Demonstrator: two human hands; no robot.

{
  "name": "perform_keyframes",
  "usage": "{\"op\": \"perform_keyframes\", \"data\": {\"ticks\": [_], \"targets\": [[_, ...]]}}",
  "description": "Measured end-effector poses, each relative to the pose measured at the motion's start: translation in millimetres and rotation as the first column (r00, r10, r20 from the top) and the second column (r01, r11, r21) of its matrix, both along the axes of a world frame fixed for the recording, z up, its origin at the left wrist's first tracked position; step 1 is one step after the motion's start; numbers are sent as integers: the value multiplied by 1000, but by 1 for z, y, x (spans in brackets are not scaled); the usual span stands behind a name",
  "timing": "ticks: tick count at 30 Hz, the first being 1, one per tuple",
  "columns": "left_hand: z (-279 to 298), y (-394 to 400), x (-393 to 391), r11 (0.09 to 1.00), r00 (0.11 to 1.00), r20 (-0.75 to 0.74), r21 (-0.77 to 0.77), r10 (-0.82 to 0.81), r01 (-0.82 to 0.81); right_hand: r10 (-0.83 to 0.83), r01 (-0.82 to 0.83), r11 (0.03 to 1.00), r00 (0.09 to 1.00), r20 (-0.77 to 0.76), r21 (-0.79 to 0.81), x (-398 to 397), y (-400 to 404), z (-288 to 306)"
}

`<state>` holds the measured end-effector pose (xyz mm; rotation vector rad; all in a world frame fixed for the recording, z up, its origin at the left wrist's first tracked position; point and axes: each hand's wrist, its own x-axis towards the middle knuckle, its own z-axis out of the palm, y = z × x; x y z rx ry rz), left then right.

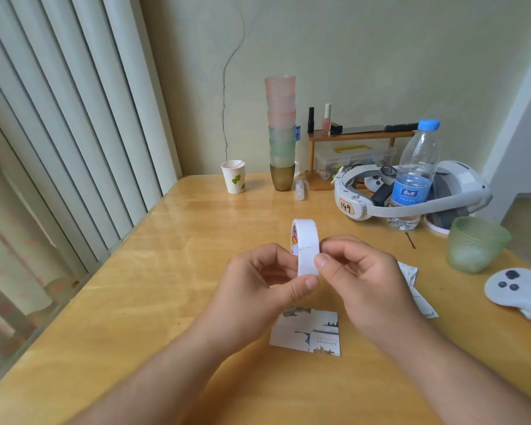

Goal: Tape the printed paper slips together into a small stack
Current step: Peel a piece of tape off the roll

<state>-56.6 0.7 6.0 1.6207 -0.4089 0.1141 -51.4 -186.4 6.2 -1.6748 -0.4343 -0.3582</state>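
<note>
A white roll of tape stands upright above the wooden table, held between both hands. My left hand grips its lower left side, thumb pressed on the outer face. My right hand pinches the roll's right edge with thumb and forefinger. Below the hands a printed paper slip lies flat on the table. More printed slips lie to the right, partly hidden behind my right hand.
At the back stand a paper cup, a tall stack of coloured cups, a small wooden shelf, a white headset and a water bottle. A green glass cup and a white controller sit right.
</note>
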Motion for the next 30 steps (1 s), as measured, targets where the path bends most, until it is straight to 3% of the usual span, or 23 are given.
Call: {"op": "perform_keyframes", "data": {"ticks": [3,6,9,13,18,24,30], "targets": [[-1,0,-1,993,999,29,113,14,-17,9,-10,1000,1000,-24,-23,-2,1,-1],[0,10,2,923,968,240,352,68,-153,2,-4,999,998,-62,-39,-3,-1,-2],[3,26,8,862,907,411,421,95,-281,-23,16,988,999,-39,-151,-1,-7,-4],[10,40,13,797,889,448,503,90,-334,-62,148,895,976,211,-422,5,-15,-5],[9,41,16,676,879,466,680,-98,-285,9,198,835,928,373,-514,11,-18,-6],[4,35,19,756,873,459,626,-162,-189,10,272,832,864,503,-483,12,-19,-3],[-1,25,14,831,831,556,467,-9,-303,-141,418,839,786,602,-349,5,-7,-4]]}}
